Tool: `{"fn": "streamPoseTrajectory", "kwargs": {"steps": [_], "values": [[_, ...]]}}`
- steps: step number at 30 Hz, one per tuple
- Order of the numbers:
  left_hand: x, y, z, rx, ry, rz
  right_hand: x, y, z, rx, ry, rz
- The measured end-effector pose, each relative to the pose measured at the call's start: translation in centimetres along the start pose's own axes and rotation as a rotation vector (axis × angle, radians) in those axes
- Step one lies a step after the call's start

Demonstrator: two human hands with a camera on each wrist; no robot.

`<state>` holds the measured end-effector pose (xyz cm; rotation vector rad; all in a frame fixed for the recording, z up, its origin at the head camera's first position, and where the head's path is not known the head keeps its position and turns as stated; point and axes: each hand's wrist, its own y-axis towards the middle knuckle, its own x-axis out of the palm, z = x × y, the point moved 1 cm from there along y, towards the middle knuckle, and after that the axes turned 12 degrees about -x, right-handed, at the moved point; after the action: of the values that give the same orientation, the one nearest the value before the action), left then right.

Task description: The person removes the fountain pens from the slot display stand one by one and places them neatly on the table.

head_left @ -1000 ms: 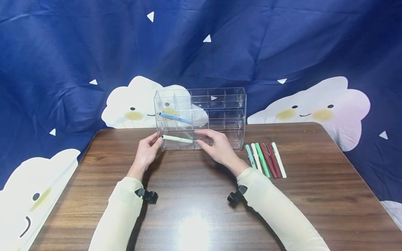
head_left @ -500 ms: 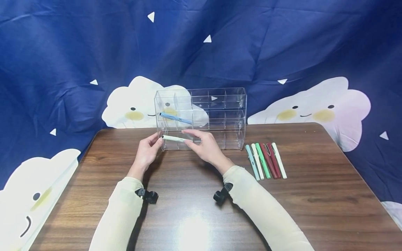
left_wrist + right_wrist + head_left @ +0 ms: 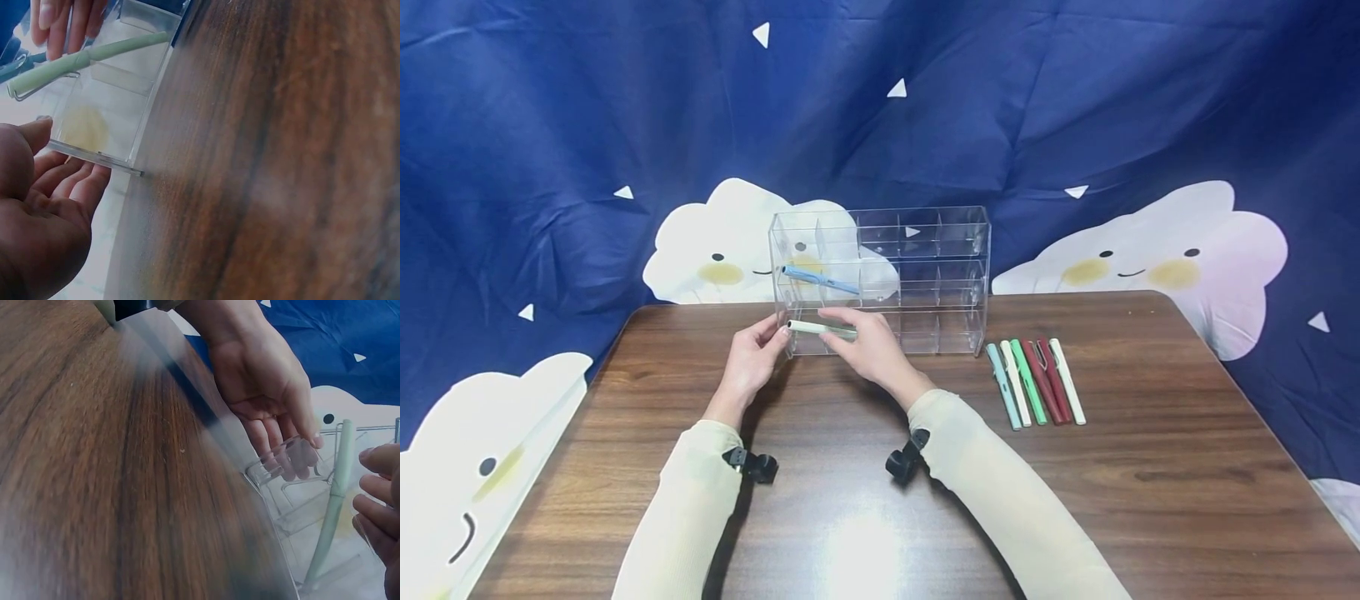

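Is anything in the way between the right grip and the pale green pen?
Nothing visible stands between the right grip and the pale green pen, though edges of the clear rack are hard to make out. The left grip holds the rack's side, near the pen's clip end, out of the way.

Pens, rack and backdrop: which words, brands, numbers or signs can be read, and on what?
No text is readable.
Blue pen in the rack: dark marking, too small to read.
Pale green pen: no lettering visible.
Six pens on the table: any marks too small to read.
Backdrop: clouds and triangles, no writing.
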<state>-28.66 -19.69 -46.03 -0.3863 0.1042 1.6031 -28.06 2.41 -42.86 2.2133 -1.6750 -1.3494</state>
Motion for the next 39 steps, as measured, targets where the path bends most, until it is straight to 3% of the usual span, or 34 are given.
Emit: {"fn": "streamPoseTrajectory", "kwargs": {"steps": [9,22,32,39], "values": [[-0.1,0.0,0.1,0.013,-0.011,-0.001,1.2,1.0,-0.5,0.076,-0.136,-0.075],[-0.1,0.1,0.1,0.018,-0.013,-0.003,2.1,1.2,-0.5,0.093,-0.231,-0.009],[-0.1,0.3,-0.1,0.023,0.002,0.012,2.3,0.5,-0.4,0.013,-0.154,0.123],[-0.1,0.2,-0.1,0.011,0.013,0.012,2.0,0.1,-0.2,-0.014,-0.037,0.205]]}}
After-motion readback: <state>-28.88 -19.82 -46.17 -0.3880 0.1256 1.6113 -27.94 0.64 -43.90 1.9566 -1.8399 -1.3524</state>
